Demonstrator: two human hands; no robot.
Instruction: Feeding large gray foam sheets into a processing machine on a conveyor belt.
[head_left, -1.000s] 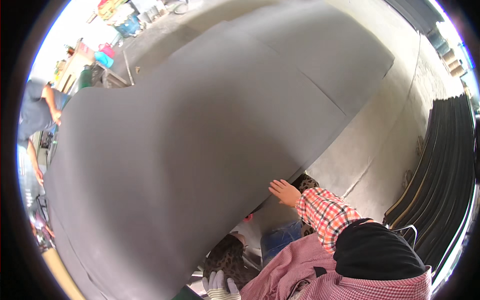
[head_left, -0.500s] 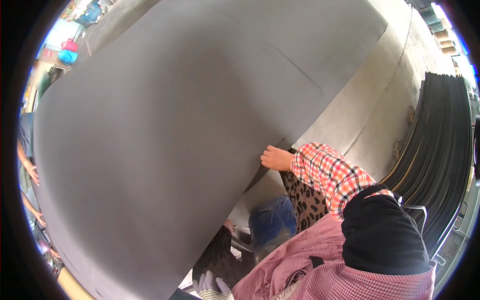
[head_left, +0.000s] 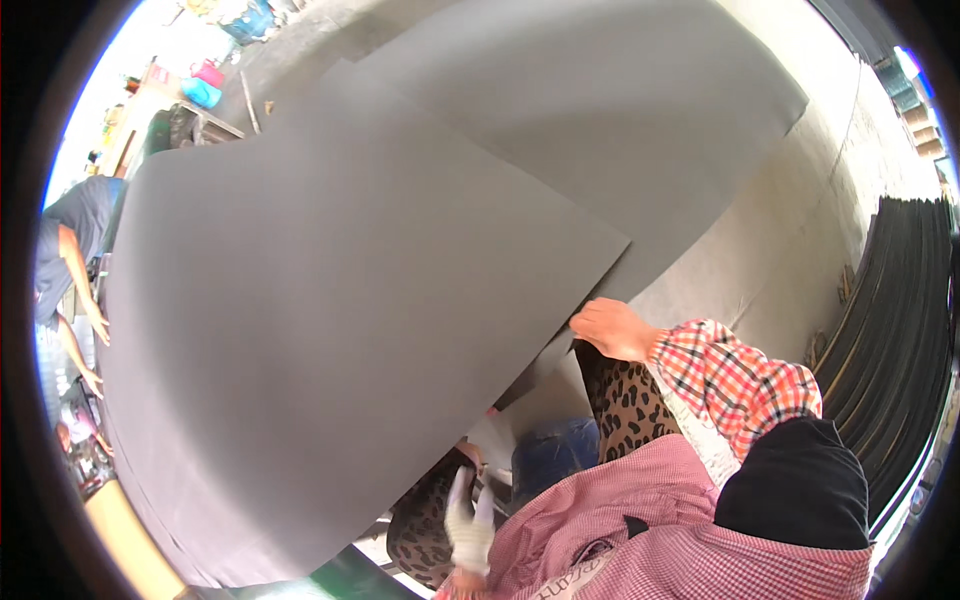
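A large smooth grey sheet (head_left: 330, 290) fills the middle of the view, with its straight far edge lying over another grey sheet (head_left: 640, 130). My right hand (head_left: 615, 330), bare below a checked sleeve, is closed on the upper sheet's near edge, close to its right corner. Low in the view, my left hand (head_left: 470, 525) wears a pale knitted glove. Its fingers point up toward the sheet's near edge, somewhat blurred and apart, with nothing visible in them. Part of the area under the sheet is hidden.
A tall stack of dark sheets (head_left: 890, 340) stands at the right. A blue container (head_left: 555, 460) sits by my leopard-print legs. At the far left a person (head_left: 75, 260) has both hands at the sheet's edge. Blue and pink items (head_left: 203, 90) lie farther back.
The upper sheet's far edge now shows plainly, set apart from the sheet below. My right hand stays on the near edge, while my gloved left hand has risen toward the sheet.
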